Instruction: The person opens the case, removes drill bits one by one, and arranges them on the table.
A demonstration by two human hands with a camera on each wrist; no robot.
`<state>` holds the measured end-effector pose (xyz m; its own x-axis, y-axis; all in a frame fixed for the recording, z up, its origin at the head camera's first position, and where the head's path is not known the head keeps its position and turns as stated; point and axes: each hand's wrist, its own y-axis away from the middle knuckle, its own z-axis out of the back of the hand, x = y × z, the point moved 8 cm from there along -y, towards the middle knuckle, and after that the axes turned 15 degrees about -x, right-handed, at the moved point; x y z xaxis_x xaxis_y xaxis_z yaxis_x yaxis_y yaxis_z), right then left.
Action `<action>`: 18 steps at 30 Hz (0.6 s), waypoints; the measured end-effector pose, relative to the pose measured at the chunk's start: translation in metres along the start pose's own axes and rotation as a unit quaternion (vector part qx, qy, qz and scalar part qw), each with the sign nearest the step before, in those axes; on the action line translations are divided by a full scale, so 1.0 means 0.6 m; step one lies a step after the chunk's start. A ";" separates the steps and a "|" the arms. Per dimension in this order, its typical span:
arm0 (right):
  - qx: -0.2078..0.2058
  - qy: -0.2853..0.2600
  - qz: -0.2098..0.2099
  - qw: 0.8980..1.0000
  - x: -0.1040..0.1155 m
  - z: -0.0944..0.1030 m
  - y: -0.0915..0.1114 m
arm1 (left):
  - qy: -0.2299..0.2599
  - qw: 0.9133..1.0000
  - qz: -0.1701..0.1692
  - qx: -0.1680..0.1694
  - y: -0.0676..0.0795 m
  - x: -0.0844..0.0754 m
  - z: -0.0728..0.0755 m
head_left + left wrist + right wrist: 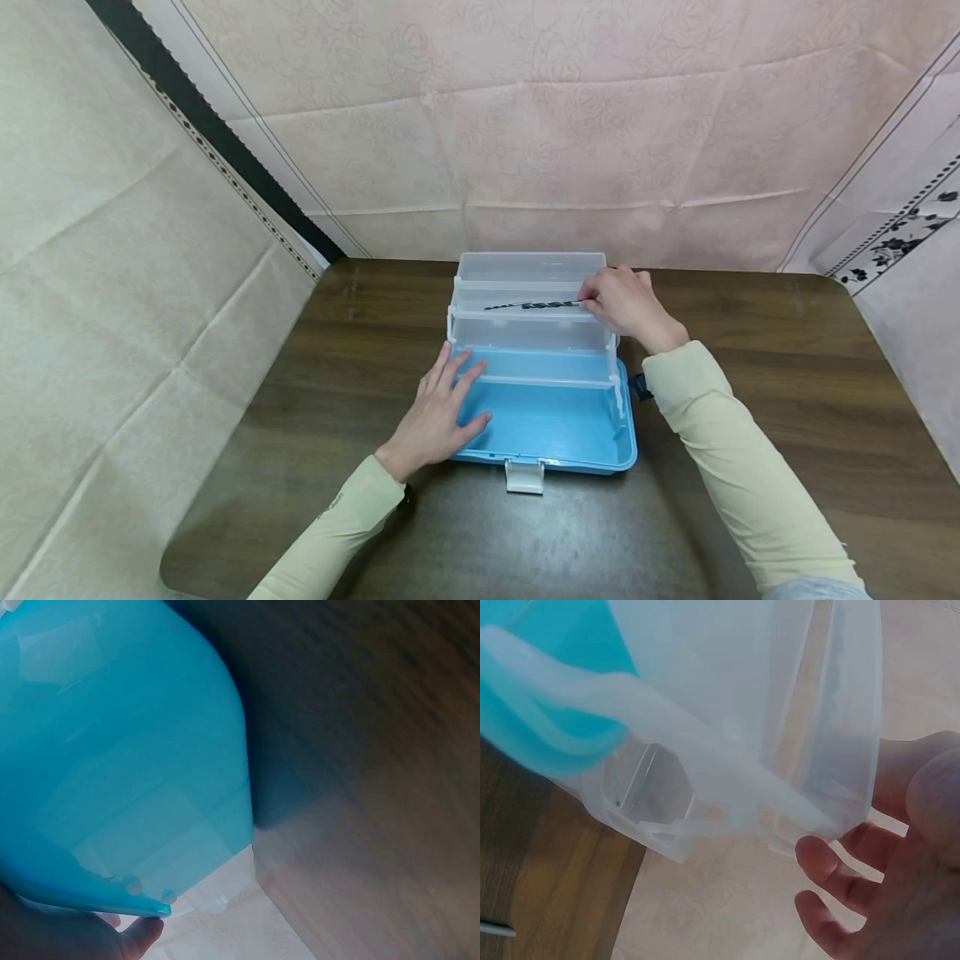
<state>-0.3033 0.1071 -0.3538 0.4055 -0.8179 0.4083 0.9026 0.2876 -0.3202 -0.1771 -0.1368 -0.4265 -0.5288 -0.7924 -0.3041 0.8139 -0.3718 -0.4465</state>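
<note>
A light-blue plastic toolbox stands unfolded, its translucent trays raised in tiers at the back. My left hand rests at the box's left wall with fingers spread; in the left wrist view its thumb is right at the rim. Over the right end of an upper tray, my right hand pinches the end of dark, spiral drill bits, which point left along the tray. The right wrist view shows the fingers beside the tray's corner; the bits are hidden there.
A white latch hangs from the front of the box. The dark wood table reaches back to a cloth-covered wall. A small dark object lies beside the box, under the right forearm.
</note>
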 end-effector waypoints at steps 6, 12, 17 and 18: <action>0.005 -0.004 -0.003 1.000 -0.001 0.003 0.002 | 0.002 1.000 0.000 -0.002 0.000 0.001 0.001; 0.009 -0.014 -0.009 1.000 -0.007 0.009 0.004 | -0.001 1.000 -0.001 -0.005 -0.001 0.000 0.000; 0.022 -0.040 -0.010 0.999 -0.012 0.015 0.006 | -0.002 1.000 0.001 -0.003 0.000 0.001 0.000; 0.024 -0.043 -0.008 0.999 -0.012 0.016 0.006 | -0.002 1.000 0.002 -0.003 0.000 0.001 0.000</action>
<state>-0.3016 0.1189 -0.3497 0.4002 -0.7770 0.4860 0.9141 0.3004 -0.2725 -0.1775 -0.1374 -0.4269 -0.5240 -0.7962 -0.3024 0.8149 -0.3655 -0.4498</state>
